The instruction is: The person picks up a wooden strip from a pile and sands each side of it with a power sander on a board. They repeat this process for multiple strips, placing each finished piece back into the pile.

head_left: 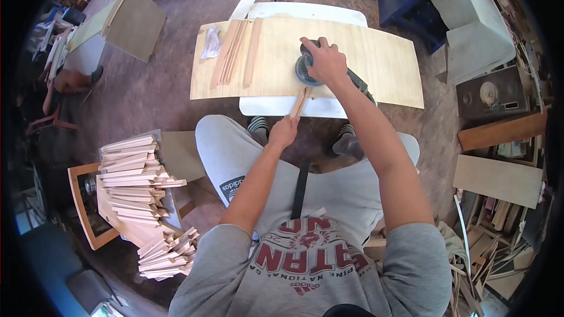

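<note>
here, grey shirt (305, 258) lettering mirrored, right hand (324, 61) on sander (305, 70)

Grey all over, top to toe.
Short-sleeved grey T-shirt (311, 270) with big red block letters and a small red emblem across the chest; light grey sweatpants (235, 152) carrying a dark logo patch on one thigh; bare forearms; dark slide sandals (258, 124) with white stripes.

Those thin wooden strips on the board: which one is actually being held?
The strip at the board's near edge, pinched by the left hand under the sander gripped by the right hand. The other strips lie untouched, far left.
</note>
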`<state>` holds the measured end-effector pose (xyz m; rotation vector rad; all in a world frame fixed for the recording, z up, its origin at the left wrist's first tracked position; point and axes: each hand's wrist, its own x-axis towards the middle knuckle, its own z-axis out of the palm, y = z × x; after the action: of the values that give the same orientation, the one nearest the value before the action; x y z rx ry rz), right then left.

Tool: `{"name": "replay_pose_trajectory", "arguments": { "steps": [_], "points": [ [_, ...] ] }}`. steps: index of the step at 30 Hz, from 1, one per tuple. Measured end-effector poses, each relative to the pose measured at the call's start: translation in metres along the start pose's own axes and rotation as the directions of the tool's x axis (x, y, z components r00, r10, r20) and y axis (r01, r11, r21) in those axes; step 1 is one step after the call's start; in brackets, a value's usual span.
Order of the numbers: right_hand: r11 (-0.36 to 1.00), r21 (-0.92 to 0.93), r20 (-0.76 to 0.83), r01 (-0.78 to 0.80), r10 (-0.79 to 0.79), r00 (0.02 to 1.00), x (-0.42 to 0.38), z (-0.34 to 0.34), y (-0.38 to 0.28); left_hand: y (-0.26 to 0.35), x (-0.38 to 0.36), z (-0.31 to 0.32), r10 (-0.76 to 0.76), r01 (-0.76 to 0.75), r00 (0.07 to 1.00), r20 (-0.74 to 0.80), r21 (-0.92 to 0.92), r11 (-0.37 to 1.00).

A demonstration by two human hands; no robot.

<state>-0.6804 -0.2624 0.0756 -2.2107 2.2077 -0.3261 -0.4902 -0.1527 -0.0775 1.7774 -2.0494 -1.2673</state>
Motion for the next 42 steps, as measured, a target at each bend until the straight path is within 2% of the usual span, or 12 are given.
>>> {"name": "replay_pose_trajectory", "arguments": {
  "steps": [4,7,10,13,16,22,25,28,31,34,42],
  "points": [
    [0.994,0.028,0.034,0.106,-0.107,0.994,-0.023,-0.001,-0.012,0.003,0.000,0.000,-0.025,0.025,1.000,-0.016,-0.010,1.000],
    [0.994,0.029,0.022,0.107,-0.108,0.994,-0.021,-0.001,-0.012,0.009,-0.005,-0.004,-0.038,0.038,0.999,-0.001,-0.010,0.999],
    [1.000,-0.019,0.053,0.011,-0.010,0.999,-0.005,-0.003,-0.009,0.009,-0.005,-0.004,-0.041,0.041,0.999,-0.012,-0.009,0.999],
    [0.999,-0.026,0.068,0.019,-0.017,0.998,-0.007,-0.003,-0.008,0.007,-0.003,-0.004,-0.038,0.038,0.999,0.001,0.011,0.999],
    [0.995,-0.007,0.067,0.101,-0.100,0.993,-0.026,-0.006,-0.010,0.002,-0.001,0.000,-0.028,0.028,0.999,-0.020,-0.008,1.000],
    [0.999,-0.027,0.021,0.035,-0.035,0.999,-0.014,-0.003,0.002,0.005,-0.003,-0.002,-0.054,0.054,0.998,-0.010,0.007,0.998],
    [0.997,-0.009,0.008,0.072,-0.072,0.997,-0.018,-0.003,0.001,0.005,-0.002,-0.002,-0.061,0.061,0.998,0.003,0.028,0.998],
    [0.991,-0.018,0.092,0.133,-0.130,0.987,-0.034,-0.012,-0.009,0.004,-0.002,-0.001,-0.050,0.051,0.999,-0.022,0.018,0.999],
    [0.994,0.006,0.099,0.107,-0.107,0.989,-0.027,-0.011,-0.009,0.006,-0.004,-0.003,-0.070,0.069,0.998,0.009,0.042,0.997],
    [0.999,-0.015,0.020,0.045,-0.045,0.999,-0.012,-0.004,-0.003,0.006,-0.005,-0.003,-0.053,0.053,0.999,-0.010,0.037,0.998],
    [0.993,0.001,0.060,0.120,-0.120,0.991,-0.032,-0.005,-0.008,0.000,-0.003,0.001,-0.063,0.062,0.998,0.007,0.041,0.997]
  ]
}}
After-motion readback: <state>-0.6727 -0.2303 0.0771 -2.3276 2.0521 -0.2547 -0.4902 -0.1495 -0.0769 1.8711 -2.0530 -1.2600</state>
